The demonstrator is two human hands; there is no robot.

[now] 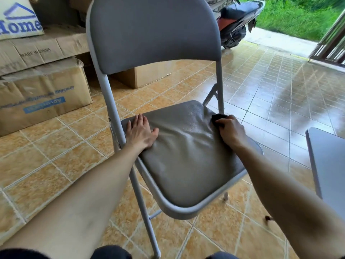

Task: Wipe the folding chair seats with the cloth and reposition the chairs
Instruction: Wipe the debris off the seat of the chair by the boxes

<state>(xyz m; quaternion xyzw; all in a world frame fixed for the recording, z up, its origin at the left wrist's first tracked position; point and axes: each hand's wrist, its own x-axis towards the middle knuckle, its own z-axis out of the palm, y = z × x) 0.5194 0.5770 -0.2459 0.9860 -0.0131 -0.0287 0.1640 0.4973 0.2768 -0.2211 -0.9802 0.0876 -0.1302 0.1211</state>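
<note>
A grey folding chair [155, 32] stands unfolded right in front of me, its padded seat [186, 156] facing me. My left hand [141, 132] lies flat on the seat's left rear corner, fingers apart, holding nothing. My right hand [230, 130] presses a small dark cloth [218, 117] against the seat's right rear edge; most of the cloth is hidden under the fingers. Part of a second grey chair [328, 165] shows at the right edge.
Stacked cardboard boxes [41, 90] line the left side, and another box [149, 75] sits behind the chair. A parked scooter [235, 21] stands at the back right near an open gate [332, 43]. The tiled floor [270, 90] is glossy.
</note>
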